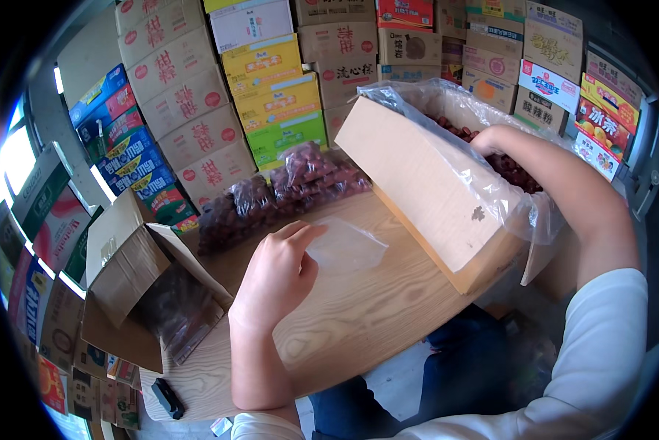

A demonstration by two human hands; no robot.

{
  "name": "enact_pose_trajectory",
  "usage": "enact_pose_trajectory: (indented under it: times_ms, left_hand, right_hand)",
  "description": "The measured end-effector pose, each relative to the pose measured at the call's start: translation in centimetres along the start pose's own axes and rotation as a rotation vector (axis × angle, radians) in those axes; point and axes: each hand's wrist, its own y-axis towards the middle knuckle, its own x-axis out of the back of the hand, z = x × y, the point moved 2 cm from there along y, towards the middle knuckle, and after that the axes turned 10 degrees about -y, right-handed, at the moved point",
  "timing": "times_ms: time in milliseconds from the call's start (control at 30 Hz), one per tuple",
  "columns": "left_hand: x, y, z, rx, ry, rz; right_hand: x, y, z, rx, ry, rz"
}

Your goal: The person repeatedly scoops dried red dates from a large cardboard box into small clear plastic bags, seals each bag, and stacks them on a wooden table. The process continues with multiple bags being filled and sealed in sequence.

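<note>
Two-handed work at a lined carton of fruit. The right hand (502, 139) reaches over the rim of a cardboard box (417, 176), its fingertips hidden among small dark red fruits (516, 172), so whether they are spread or closed on any cannot be told. The left hand (274, 275) is held with fingers bent and close together above the table (329, 330), just beside a clear plastic bag (351, 246); whether thumb and forefinger pinch the film cannot be made out. The step in hand is judged to be taking up fruit for the bag; the next move would call for a gathered handful on the right and, on the left, a bag mouth held apart. The fruits, below and around the right hand, are rounded, wrinkled-looking and glossy, heaped loosely within a crumpled clear liner (516, 216) that overhangs the box edge. The bag, just right of the left hand, appears flat, thin and unfilled. Beyond the left hand stand plump transparent bags of similar fruit (318, 172); to its left, an open carton (117, 271) holds folded plastic film (179, 301).
</note>
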Motion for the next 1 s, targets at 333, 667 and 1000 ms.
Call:
enact_pose_trajectory:
  times_ms: [333,667,1000]
  left_hand:
    - [0.9,-1.1,-0.8,0.008,-0.021,-0.006]
    - [0.8,-1.4,-1.5,-0.02,-0.033,0.009]
    - [0.2,-1.2,-1.1,-0.034,-0.001,0.012]
  right_hand:
    - [5.9,-6.9,4.0,0.081,0.292,0.619]
    - [3.5,-6.6,1.3,0.271,0.105,0.306]
    - [3.4,-6.5,2.0,0.363,0.103,0.341]
